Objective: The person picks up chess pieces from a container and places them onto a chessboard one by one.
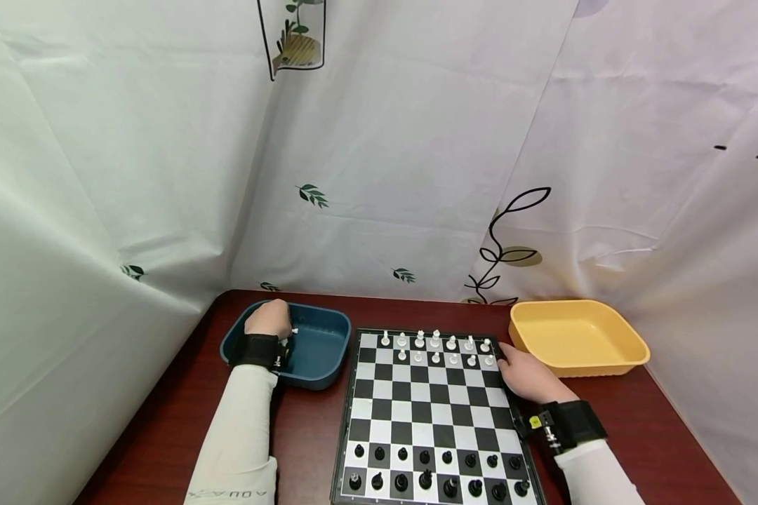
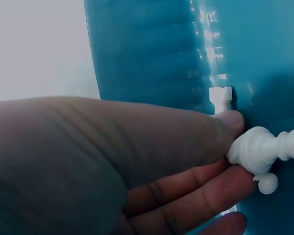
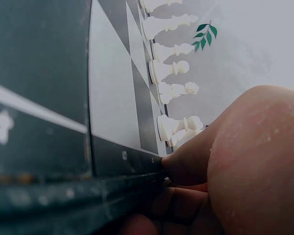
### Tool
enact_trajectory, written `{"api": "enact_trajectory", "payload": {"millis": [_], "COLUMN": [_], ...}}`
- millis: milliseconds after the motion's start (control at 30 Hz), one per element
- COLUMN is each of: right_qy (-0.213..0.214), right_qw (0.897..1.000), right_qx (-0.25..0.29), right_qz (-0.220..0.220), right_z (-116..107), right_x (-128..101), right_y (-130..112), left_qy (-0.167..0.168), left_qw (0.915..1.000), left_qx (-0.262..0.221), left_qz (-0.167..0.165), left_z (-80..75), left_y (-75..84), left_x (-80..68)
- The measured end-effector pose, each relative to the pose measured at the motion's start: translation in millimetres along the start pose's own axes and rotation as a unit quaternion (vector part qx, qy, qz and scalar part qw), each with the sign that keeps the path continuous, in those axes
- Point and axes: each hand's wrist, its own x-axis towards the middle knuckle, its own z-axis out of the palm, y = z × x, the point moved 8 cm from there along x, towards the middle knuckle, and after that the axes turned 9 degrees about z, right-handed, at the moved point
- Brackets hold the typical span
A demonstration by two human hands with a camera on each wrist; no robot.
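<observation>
My left hand (image 1: 268,319) reaches into the blue bin (image 1: 318,344). In the left wrist view, thumb and fingers pinch a white chess piece (image 2: 257,149) with a round base, lying sideways. Just by it shows the round head of a white pawn (image 2: 268,183), and a white rook (image 2: 220,98) lies beyond the thumb. My right hand (image 1: 530,375) grips the right edge of the chessboard (image 1: 420,412), thumb on the rim and fingers curled below it. White pieces (image 3: 174,71) stand in two rows along the far side; black pieces (image 1: 425,480) fill two rows at the near side.
A yellow bin (image 1: 577,337) stands at the back right, just behind the right hand. The dark red table (image 1: 309,442) meets a white patterned curtain (image 1: 385,210) at the back and sides. The blue bin is left of the board.
</observation>
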Motion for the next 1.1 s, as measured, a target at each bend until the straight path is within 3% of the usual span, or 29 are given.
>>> {"api": "enact_trajectory", "payload": {"millis": [267, 600, 1100], "right_qy": [0.003, 0.001, 0.0], "right_qw": [1.0, 1.0, 1.0], "right_qx": [-0.003, -0.002, -0.003], "right_qz": [0.0, -0.002, -0.001], "right_z": [-1, -2, -2], "right_x": [-1, 0, -1], "right_y": [1, -2, -3], "left_qy": [-0.022, -0.022, 0.02], "left_qw": [0.9996, 0.9995, 0.9988], "left_qx": [-0.005, 0.021, 0.005], "left_qz": [0.014, 0.013, 0.045], "left_z": [2.5, 1.0, -34.8], "left_y": [2.5, 1.7, 10.2], "left_x": [-1.0, -1.9, -17.2]}}
